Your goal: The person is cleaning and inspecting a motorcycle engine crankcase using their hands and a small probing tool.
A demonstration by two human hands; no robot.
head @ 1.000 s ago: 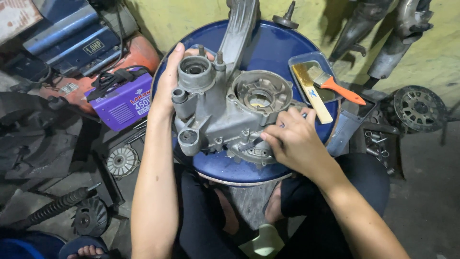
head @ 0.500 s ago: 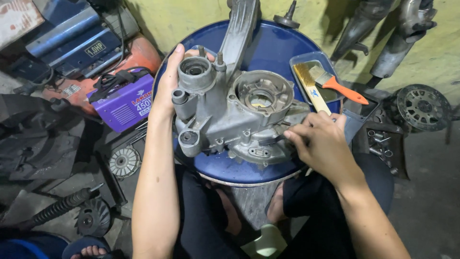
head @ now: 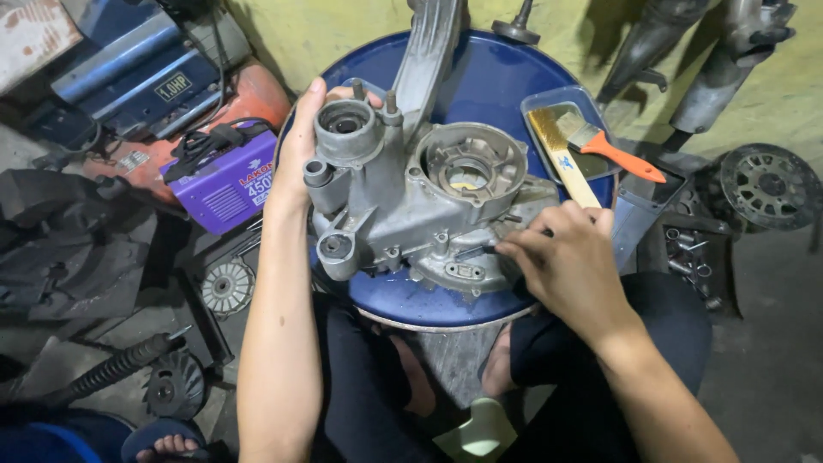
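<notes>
- Fingers of the right hand are pinched narrow on a small dark bolt or pin at the lower right edge of the grey engine crankcase; a second ago that hand lay flatter, further left on the casing, so it's moved to a new fastener.
- Left hand hasn't budged, fingers wrapped round the case's upper left boss, steadying it.
- Crankcase sits on a blue drum lid.
- Two paintbrushes lie in a tray, upper right.
- Purple boxy welder with a white label sits left on the floor.
</notes>
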